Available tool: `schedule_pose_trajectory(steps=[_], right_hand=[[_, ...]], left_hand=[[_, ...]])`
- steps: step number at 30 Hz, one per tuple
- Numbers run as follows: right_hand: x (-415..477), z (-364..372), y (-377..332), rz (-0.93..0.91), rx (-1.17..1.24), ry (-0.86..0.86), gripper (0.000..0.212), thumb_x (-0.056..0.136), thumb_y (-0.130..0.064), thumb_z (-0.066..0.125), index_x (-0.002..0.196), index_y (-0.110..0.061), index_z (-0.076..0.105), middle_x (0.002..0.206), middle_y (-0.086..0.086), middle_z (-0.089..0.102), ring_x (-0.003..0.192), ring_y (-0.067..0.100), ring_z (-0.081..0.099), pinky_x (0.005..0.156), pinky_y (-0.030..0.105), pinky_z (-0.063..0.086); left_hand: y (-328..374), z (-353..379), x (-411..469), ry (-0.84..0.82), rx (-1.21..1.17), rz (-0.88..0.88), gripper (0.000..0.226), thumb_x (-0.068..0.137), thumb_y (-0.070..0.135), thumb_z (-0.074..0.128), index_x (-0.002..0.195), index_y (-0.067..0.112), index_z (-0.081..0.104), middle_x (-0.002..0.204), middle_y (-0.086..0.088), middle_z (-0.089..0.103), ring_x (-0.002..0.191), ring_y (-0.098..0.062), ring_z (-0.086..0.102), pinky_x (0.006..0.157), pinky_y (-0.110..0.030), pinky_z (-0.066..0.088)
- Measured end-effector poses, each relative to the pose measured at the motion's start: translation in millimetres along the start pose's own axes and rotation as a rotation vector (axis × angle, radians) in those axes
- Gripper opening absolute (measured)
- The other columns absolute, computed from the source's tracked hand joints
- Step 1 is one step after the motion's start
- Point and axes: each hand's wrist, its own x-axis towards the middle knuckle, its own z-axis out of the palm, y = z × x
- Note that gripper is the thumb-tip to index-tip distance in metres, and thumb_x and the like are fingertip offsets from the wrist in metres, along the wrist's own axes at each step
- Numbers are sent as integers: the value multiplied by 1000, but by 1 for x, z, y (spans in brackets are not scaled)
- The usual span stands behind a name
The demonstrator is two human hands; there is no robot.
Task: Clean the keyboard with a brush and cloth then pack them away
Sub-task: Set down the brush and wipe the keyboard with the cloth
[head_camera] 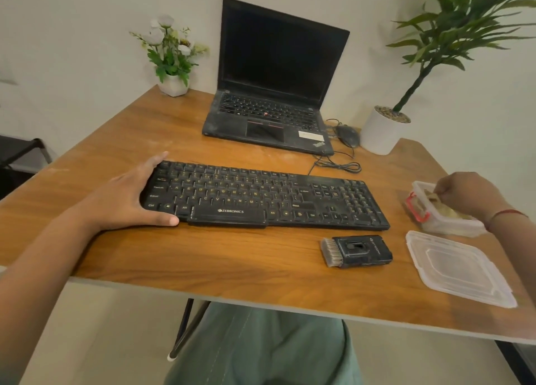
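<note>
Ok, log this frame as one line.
left hand rests on keyboard left end | right hand pinches cloth in open box | brush lies on table, untouched | lid off beside box

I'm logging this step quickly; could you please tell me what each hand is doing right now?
Left hand: open, bracing the left end of the keyboard.
Right hand: pinching the cloth in the container.
</note>
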Motion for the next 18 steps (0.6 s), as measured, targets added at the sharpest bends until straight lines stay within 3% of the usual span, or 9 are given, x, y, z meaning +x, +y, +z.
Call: schedule_pose_trajectory(steps=[6,9,12,15,18], right_hand=[[-19,-39,12,82,365,162,8,85,-6,60,85,-9,67,88,12,63,84,26,52,75,30,36],[-26,-52,11,103,770,201,8,88,-5,59,82,-9,62,83,9,58,85,22,50,68,30,39],[-28,-63,-1,98,1142,190,21,89,-2,53,73,-15,54,63,-2,63,75,19,57,78,28,49],[-34,-76,-30,-25,1322,202,22,92,-6,52,72,-17,52,58,-8,63,65,10,60,72,22,54],[-47,-94,-71,-219,1356,209,21,93,-12,56,73,-20,53,60,-10,59,62,8,55,61,18,49]], left_hand=[[0,1,1,17,-23,12,113,31,91,62,126,70,5,154,3,30,135,-23,36,106,-46,33],[0,2,1,30,-25,22,113,28,95,58,126,71,5,153,3,31,135,-23,37,105,-46,33],[-1,2,1,25,-28,22,113,28,96,57,125,72,5,153,2,31,135,-23,37,105,-45,33],[0,1,1,23,-25,28,114,29,96,57,126,71,4,153,3,30,135,-22,36,105,-44,33],[0,1,0,18,-5,27,114,31,94,58,128,68,3,154,5,29,136,-21,35,105,-43,32]])
